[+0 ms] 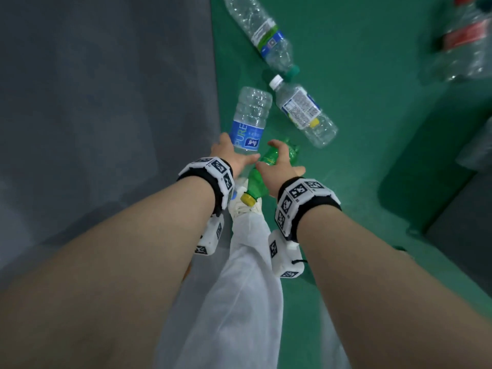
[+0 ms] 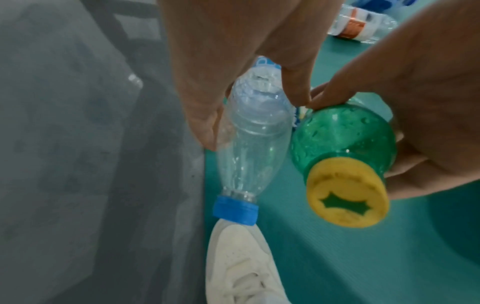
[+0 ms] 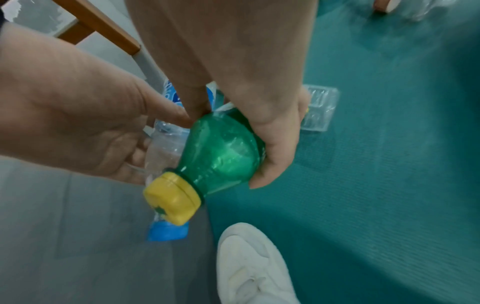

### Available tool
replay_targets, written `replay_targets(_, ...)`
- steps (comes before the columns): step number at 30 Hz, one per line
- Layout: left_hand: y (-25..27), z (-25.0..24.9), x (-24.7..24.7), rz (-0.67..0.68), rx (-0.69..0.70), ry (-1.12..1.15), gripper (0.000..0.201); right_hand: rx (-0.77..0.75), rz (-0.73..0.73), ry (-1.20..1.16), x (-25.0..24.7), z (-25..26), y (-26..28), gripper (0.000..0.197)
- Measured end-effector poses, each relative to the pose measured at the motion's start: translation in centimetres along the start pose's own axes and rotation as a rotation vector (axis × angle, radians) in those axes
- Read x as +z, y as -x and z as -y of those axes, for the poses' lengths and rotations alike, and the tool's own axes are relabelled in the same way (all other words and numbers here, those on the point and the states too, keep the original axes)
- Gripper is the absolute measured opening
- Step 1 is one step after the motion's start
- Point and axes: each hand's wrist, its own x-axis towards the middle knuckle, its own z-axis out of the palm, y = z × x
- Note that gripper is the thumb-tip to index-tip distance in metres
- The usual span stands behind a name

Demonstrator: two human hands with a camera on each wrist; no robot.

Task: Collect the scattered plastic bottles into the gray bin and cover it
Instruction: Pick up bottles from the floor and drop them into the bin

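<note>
The left hand (image 1: 232, 157) has its grip wrapped around a clear bottle with a blue label (image 1: 249, 123), thumb on one side and fingers on the other, as the left wrist view shows; its blue cap (image 2: 235, 209) points down toward a white shoe (image 2: 241, 265). The right hand (image 1: 279, 169) has its grip clamped on a green bottle (image 1: 266, 162), fingers curled round the body, yellow cap (image 1: 249, 199) pointing back toward the person. The two held bottles sit side by side, touching or nearly so, over the line where the gray floor (image 1: 106, 102) meets the green floor (image 1: 359, 115).

At 1 o'clock from the hands, a clear bottle with a white cap (image 1: 303, 111) lies on the green floor. Beyond it at 12 o'clock lies a larger clear bottle with a green cap (image 1: 263, 33). At 2 o'clock, near the frame's edge, is a blurred bottle with a red label (image 1: 463, 41). The gray bin is not visible in any view.
</note>
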Motion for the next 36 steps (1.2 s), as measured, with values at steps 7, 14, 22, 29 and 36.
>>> replay_targets(7, 6.1, -5.5, 5.7, 0.028, 0.086, -0.09, 0.066, 0.015, -0.106, -0.145, -9.4, -5.1, 3.7, 0.081)
replay_targets(14, 12.8, -12.0, 11.5, 0.038, 0.159, -0.188, 0.072, 0.064, -0.207, -0.386, -19.4, -12.8, 8.0, 0.087)
replay_targets(22, 21.5, -19.5, 19.5, 0.11, 0.301, -0.26, 0.058, 0.092, -0.326, -0.573, -30.6, -19.9, 12.9, 0.086)
replay_targets(29, 30.5, -26.8, 32.4, 0.211, 0.45, -0.387, 0.057, 0.092, -0.322, -0.784, -40.5, -28.7, 15.1, 0.087)
replay_targets(36, 34.7, -29.8, 42.2, 0.278, 0.491, -0.509, 0.058, 0.15, -0.341, -0.92, -45.5, -37.2, 14.5, 0.087)
